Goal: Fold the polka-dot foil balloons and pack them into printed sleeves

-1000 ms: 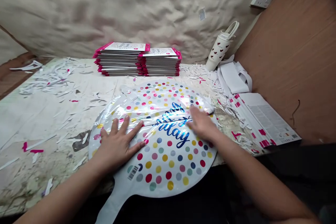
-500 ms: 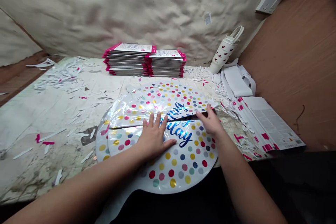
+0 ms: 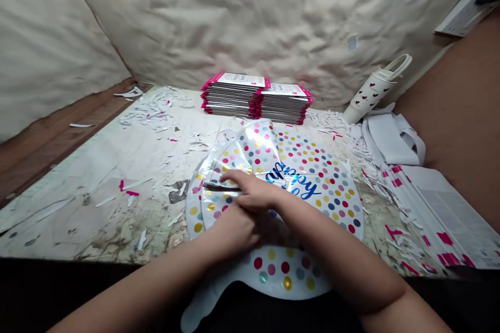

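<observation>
A flat foil balloon (image 3: 339, 177) with coloured dots and blue "happy" lettering lies in front of me, its tail (image 3: 203, 299) hanging over the table's near edge. Its sheet bulges in creases toward the back. A thin dark strip (image 3: 219, 187) lies across the balloon's left part. My right hand (image 3: 252, 188) crosses over my left, its forefinger reaching left above the strip and its thumb below, closed on it. Under it, my left hand (image 3: 240, 226) rests on the balloon; its fingers are hidden.
Two stacks of pink-edged printed packets (image 3: 234, 96) stand at the back. Right of them are a white tumbler with hearts (image 3: 369, 94), a coil of white strip (image 3: 386, 140) and printed card sheets (image 3: 449, 218). Paper scraps (image 3: 152, 106) litter the table. A power strip (image 3: 461, 13) hangs at upper right.
My right hand has moved from the balloon's right side across to the left, over my left hand. The upper sheet has bunched up, and less of the dark strip shows. The view has turned left.
</observation>
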`<state>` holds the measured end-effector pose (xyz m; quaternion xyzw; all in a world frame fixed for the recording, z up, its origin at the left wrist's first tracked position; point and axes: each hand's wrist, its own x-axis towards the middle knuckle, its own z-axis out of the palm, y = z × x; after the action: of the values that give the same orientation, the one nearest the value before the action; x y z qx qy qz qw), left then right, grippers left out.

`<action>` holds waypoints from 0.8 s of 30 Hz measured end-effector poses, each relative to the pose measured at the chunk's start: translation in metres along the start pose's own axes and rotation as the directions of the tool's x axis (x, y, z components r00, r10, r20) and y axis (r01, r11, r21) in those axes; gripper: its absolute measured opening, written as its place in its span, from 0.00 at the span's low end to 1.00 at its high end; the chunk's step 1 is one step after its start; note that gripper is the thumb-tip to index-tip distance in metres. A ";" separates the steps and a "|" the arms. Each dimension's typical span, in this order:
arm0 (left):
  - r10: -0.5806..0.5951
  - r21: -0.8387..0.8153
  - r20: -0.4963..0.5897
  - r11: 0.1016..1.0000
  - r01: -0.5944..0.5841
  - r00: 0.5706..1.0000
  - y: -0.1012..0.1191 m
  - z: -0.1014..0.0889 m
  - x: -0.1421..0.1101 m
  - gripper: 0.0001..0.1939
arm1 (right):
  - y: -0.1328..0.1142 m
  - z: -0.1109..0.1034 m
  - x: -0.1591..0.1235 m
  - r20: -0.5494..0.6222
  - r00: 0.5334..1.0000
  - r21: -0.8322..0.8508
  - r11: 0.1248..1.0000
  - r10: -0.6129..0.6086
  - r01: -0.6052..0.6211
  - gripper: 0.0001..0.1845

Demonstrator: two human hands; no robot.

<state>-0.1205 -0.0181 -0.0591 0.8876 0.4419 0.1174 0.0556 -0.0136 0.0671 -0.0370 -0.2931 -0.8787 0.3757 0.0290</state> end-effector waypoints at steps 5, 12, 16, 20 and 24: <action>0.002 0.314 -0.145 0.949 0.045 0.989 -0.061 -0.031 -0.035 0.13 | 0.018 0.008 -0.006 -0.236 0.968 -0.124 0.991 -0.081 0.052 0.25; 0.035 0.495 -0.370 0.853 0.165 0.928 -0.084 -0.057 -0.019 0.06 | 0.008 0.036 0.021 -0.431 0.902 -0.438 0.883 -0.044 -0.166 0.11; 0.111 0.358 -0.397 0.933 0.042 0.911 -0.057 -0.040 -0.020 0.04 | 0.013 0.030 0.017 -0.413 0.908 -0.439 0.888 -0.066 -0.135 0.12; 0.075 0.347 -0.323 0.937 0.044 0.944 -0.065 -0.028 -0.023 0.14 | 0.018 0.020 0.011 -0.371 0.925 -0.423 0.902 -0.085 -0.087 0.14; -0.008 0.402 -0.019 0.916 0.015 1.000 -0.098 -0.036 -0.018 0.13 | 0.019 0.016 0.011 -0.356 0.930 -0.414 0.907 -0.092 -0.069 0.15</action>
<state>-0.2157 0.0268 -0.0469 0.8765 0.4623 0.0313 -0.1308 -0.0174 0.0728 -0.0632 -0.3523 -0.9193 0.1162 0.1314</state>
